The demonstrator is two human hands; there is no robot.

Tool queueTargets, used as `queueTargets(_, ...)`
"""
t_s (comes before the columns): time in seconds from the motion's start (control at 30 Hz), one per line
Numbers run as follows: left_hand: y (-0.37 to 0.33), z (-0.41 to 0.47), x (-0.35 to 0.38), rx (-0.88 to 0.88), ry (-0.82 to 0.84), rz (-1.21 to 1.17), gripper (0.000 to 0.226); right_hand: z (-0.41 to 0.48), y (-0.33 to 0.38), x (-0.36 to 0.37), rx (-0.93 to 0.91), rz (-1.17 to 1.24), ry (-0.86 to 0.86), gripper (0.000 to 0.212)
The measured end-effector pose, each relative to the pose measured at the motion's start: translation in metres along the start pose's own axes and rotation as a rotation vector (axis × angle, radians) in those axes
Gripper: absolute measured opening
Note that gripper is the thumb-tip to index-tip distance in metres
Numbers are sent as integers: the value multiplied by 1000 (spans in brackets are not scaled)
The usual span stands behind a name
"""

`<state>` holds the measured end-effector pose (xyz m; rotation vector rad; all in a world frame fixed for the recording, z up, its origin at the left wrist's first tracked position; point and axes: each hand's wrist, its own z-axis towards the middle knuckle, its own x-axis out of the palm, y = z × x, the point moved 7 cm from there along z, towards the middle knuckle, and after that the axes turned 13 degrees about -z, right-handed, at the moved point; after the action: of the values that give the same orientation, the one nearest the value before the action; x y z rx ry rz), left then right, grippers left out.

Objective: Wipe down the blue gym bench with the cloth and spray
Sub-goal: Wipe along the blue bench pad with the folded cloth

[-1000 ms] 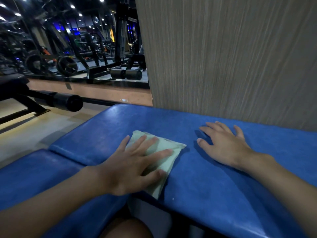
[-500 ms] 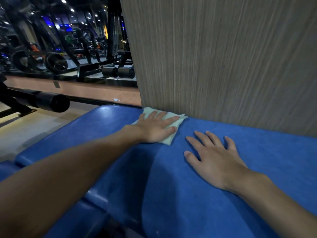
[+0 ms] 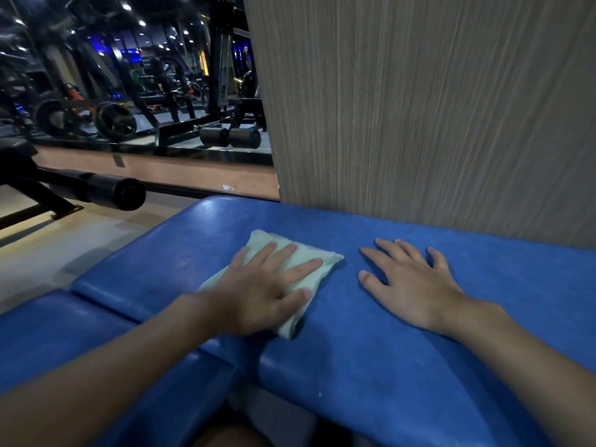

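Just beyond both hands a grey wood-grain panel [image 3: 419,108] rises at the far edge of the blue bench [image 3: 354,366], and out past the left hand [image 3: 258,295] stand a black padded roller bar [image 3: 113,191] and dark gym machines [image 3: 129,108]. The left hand lies flat, fingers straight and spread, pressing on the cloth [image 3: 327,258]; the right hand [image 3: 409,285] rests palm-down, fingers fanned, on bare padding. The folded pale green cloth lies under the left palm, its corners showing past the fingertips and thumb, apart from the right hand.

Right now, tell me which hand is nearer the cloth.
Left. The left hand lies flat on the cloth; the right hand rests on the bare bench to its right, not touching it.
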<state>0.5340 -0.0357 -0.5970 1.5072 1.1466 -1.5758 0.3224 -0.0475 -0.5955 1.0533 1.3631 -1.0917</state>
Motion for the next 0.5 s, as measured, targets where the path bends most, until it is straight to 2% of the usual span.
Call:
queueTargets(0.13, 3, -63, 2, 29, -33, -25, 58, 4, 7, -12, 4, -15, -37, 57)
queueTargets(0.23, 6, -70, 4, -5, -17, -33, 58, 13, 18, -18, -17, 28, -61, 60)
queueTargets(0.3, 7, -60, 2, -37, 18, -52, 56, 19, 26, -10, -42, 4, -16, 61)
queueTargets(0.43, 18, -9, -4, -77, 21, -67, 74, 22, 31, 4, -59, -39, -3, 63)
queueTargets(0.5, 27, 30, -4, -105, 37, -65, 73, 23, 30, 5, -60, -37, -12, 64)
